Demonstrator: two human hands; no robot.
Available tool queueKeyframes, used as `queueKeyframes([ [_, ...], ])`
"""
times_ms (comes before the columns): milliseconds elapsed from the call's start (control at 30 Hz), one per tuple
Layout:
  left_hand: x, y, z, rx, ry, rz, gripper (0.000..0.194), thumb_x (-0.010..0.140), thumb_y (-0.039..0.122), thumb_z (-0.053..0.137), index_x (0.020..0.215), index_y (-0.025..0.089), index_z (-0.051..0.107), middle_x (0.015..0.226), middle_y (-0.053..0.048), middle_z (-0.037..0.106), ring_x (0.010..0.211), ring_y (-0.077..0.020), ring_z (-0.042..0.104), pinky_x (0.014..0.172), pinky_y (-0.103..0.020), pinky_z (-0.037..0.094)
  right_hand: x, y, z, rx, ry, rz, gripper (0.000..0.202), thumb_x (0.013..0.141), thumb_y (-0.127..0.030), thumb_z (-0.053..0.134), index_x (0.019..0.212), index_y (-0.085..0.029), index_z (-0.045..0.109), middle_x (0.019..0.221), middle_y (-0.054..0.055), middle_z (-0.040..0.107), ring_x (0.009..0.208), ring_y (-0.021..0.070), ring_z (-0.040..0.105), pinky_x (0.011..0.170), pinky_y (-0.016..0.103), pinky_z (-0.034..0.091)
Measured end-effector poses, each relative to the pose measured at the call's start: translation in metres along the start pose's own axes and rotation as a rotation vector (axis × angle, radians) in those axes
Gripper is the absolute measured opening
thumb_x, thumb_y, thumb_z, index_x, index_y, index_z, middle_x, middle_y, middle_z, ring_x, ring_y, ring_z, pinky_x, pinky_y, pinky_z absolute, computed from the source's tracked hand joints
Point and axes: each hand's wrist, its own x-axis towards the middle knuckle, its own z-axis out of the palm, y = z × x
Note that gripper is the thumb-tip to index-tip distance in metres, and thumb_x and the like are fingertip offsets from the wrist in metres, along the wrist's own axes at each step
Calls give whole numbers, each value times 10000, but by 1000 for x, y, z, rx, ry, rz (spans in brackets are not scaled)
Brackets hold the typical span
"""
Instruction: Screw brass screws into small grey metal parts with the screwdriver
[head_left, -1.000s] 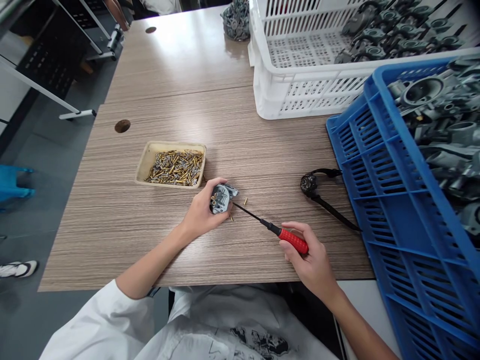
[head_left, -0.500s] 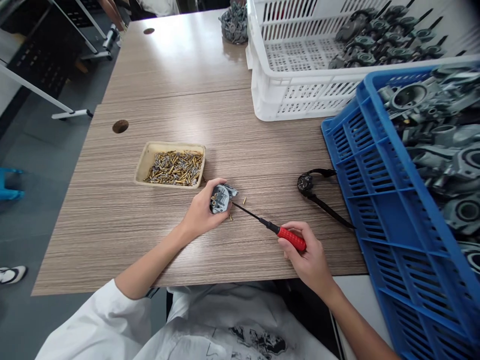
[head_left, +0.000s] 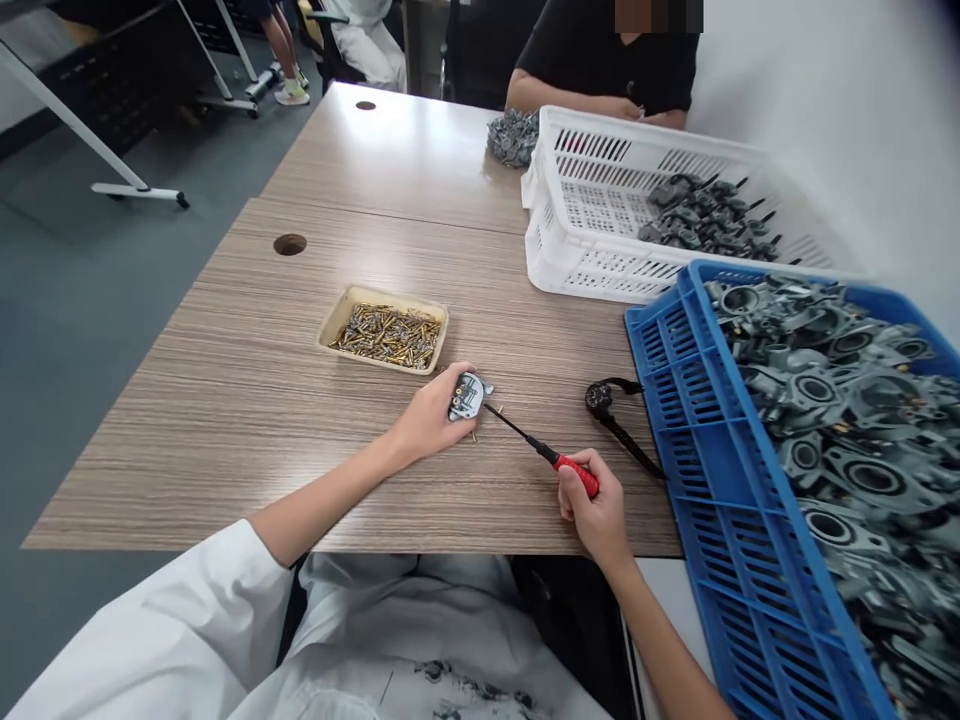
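Near the table's middle, my left hand [head_left: 431,415] is closed around a grey metal casting [head_left: 468,397], its flat face with brass fittings turned up toward me. My right hand [head_left: 594,505] grips the red handle of a screwdriver [head_left: 577,474]. The screwdriver's dark shaft slants up to the left, its tip close to the casting's right edge; whether it touches cannot be made out. One small brass screw [head_left: 474,436] lies just below the casting, and another brass piece [head_left: 501,409] is beside the shaft. A cream tray [head_left: 327,335] of brass and silver screws stands beyond my left hand.
A black wristwatch [head_left: 599,397] lies against the blue crate [head_left: 697,450], which is heaped with grey castings. Behind it stands a white crate [head_left: 600,272] with more parts. A clump of small metal parts [head_left: 513,138] sits farther back. A person in black [head_left: 600,60] sits across the table.
My view has tilted up and shifted, bringing the person across the table into sight. My hands still hold the casting and screwdriver, with the right hand's fingers closed more tightly around the handle.
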Motion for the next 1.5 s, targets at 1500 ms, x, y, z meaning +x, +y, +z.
queueKeyframes([
  [1500, 5, -13, 5, -78, 87, 85, 564, 799, 213, 644, 1344, 184, 501, 1254, -129, 697, 1134, -271, 684, 1028, -419, 537, 10, -15, 24, -44, 143, -117, 497, 876, -693, 707, 864, -254, 477, 486, -122, 427, 367, 83, 359, 364, 194, 274],
])
